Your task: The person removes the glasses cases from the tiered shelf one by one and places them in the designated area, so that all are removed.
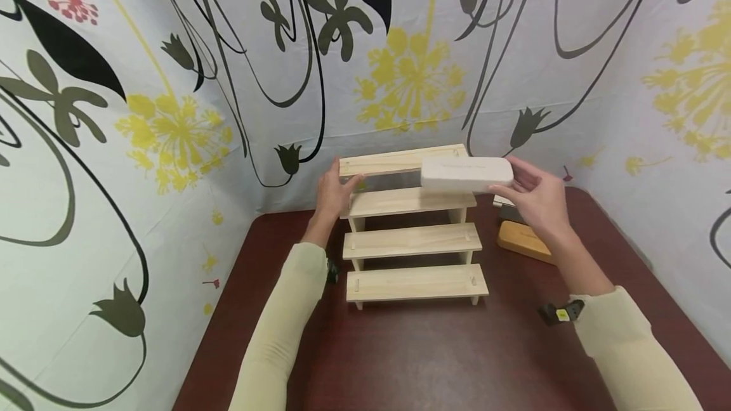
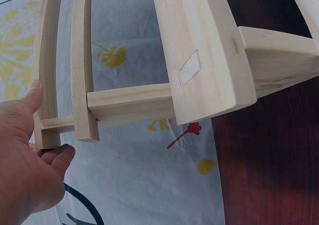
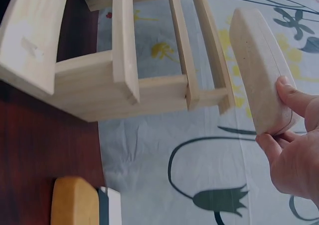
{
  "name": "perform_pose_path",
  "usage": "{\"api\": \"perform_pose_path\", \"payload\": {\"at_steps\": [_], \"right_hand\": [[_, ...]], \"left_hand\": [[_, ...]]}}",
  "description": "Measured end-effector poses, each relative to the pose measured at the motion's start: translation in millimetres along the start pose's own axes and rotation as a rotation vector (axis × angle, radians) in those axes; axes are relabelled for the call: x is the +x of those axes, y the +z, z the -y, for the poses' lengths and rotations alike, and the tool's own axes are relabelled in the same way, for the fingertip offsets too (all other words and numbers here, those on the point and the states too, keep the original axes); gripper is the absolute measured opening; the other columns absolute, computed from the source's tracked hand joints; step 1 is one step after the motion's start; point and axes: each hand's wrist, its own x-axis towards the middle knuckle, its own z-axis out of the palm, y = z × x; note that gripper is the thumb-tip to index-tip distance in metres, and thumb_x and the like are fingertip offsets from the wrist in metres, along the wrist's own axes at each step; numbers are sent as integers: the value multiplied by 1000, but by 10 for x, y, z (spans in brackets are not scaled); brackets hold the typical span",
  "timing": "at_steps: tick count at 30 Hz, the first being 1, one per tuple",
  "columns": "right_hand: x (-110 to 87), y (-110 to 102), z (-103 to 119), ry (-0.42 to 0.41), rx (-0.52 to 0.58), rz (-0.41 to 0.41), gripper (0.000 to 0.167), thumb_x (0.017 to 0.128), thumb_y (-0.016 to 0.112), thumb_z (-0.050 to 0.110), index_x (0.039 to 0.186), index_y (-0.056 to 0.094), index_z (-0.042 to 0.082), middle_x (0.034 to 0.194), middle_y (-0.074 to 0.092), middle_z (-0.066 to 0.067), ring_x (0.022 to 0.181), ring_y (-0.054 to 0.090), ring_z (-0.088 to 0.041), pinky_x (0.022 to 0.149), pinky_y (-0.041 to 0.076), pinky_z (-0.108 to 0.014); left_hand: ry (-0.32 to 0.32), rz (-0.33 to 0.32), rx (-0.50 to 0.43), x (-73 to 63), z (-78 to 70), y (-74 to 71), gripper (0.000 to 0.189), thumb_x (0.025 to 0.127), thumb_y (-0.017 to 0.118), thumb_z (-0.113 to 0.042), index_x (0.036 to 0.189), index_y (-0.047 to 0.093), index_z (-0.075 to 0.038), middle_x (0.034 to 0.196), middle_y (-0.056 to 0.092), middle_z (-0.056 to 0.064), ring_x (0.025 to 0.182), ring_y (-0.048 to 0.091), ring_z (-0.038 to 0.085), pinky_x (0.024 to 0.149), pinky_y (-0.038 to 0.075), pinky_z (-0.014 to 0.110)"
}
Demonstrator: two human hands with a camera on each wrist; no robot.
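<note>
A pale wooden stepped rack with several slatted tiers stands on the dark red table. My left hand grips the left end of its top tier, and in the left wrist view the thumb lies along the board with fingers curled under its end. In my right hand is a white glasses case, pinched at its right end between thumb and fingers. The case is held level in front of the top tier's right part, hiding some of it. In the right wrist view a seam runs along the case.
To the right of the rack lies a tan case, partly behind my right forearm. A dark case and a white item sit just behind it. Patterned cloth with flowers hangs around the table.
</note>
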Motion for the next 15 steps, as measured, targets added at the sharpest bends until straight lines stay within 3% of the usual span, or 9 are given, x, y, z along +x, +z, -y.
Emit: {"api": "perform_pose_path", "payload": {"at_steps": [10, 15], "right_hand": [[-343, -356, -172, 46, -150, -74, 80, 90, 88, 34, 158, 52, 10, 159, 50, -18, 141, 56, -26, 92, 49, -11], [-487, -488, -308, 102, -159, -100, 81, 90, 88, 33, 159, 52, 11, 163, 45, -16, 134, 59, -13, 85, 49, -7]], "left_hand": [[-1, -2, 7, 7, 12, 4, 92, 101, 73, -46, 168, 28, -2, 164, 43, 22, 152, 40, 38, 121, 37, 51], [3, -3, 17, 12, 18, 7, 92, 101, 73, -46, 168, 28, -2, 163, 44, 23, 150, 42, 39, 120, 38, 52]]}}
